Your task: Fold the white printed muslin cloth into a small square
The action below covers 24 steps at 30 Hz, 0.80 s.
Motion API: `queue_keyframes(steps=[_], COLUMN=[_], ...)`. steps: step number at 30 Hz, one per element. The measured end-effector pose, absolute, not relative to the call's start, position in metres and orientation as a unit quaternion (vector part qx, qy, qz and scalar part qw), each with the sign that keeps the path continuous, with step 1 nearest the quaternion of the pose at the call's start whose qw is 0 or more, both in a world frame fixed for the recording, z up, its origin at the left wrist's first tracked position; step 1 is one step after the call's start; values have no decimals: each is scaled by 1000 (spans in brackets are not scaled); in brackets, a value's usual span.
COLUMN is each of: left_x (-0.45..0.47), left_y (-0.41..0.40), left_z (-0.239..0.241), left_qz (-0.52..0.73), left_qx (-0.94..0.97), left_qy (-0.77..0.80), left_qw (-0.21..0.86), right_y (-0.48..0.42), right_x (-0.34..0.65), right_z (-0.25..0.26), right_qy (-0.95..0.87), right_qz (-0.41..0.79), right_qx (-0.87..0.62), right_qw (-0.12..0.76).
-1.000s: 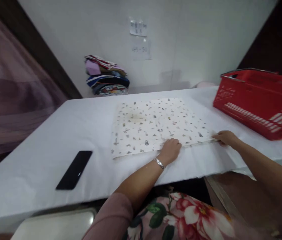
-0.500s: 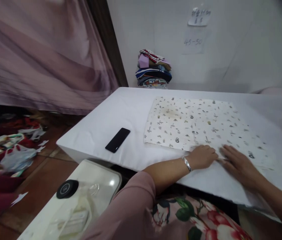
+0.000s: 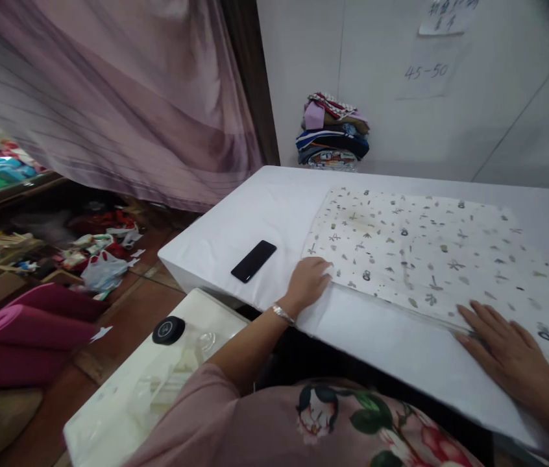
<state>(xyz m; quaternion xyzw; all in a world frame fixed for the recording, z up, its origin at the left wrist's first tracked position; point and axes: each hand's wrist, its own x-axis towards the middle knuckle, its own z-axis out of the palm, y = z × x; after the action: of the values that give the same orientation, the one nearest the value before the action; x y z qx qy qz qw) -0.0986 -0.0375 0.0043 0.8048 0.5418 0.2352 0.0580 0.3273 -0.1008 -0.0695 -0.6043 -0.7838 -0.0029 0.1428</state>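
Observation:
A white cloth with small dark prints lies flat on the white-covered table, a faint brownish stain near its far left part. At the cloth's near left corner, my left hand has its fingers curled in on the edge; the fingertips are partly hidden. My right hand rests palm down on the near edge farther right, fingers stretched and apart. Left of my left hand, a black phone lies on the table.
A stack of folded clothes stands behind the table against the wall. Beside the table's near left side is a white surface with a round black object. Pink rolls and bags lie on the floor at left.
My left hand has moved left along the near edge to the cloth's corner, away from my right hand. My right hand has spread flatter. The view has turned left.

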Motion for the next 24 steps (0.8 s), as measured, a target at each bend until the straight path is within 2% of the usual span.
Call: queue_keyframes(steps=[3, 7, 19, 24], left_x=[-130, -132, -122, -123], left_y=[-43, -41, -22, -16], left_z=[-4, -10, -4, 1], left_qz=[263, 235, 190, 156], left_qx=[718, 672, 647, 661], left_qy=[643, 699, 733, 719], left_qw=[47, 66, 91, 150], right_y=[-100, -95, -81, -80], right_x=[319, 299, 283, 285], right_z=[-64, -55, -58, -58], right_qy=[-787, -796, -818, -819], right_qz=[-9, -13, -50, -47], right_qx=[-599, -589, -566, -565], right_qw=[148, 140, 90, 92])
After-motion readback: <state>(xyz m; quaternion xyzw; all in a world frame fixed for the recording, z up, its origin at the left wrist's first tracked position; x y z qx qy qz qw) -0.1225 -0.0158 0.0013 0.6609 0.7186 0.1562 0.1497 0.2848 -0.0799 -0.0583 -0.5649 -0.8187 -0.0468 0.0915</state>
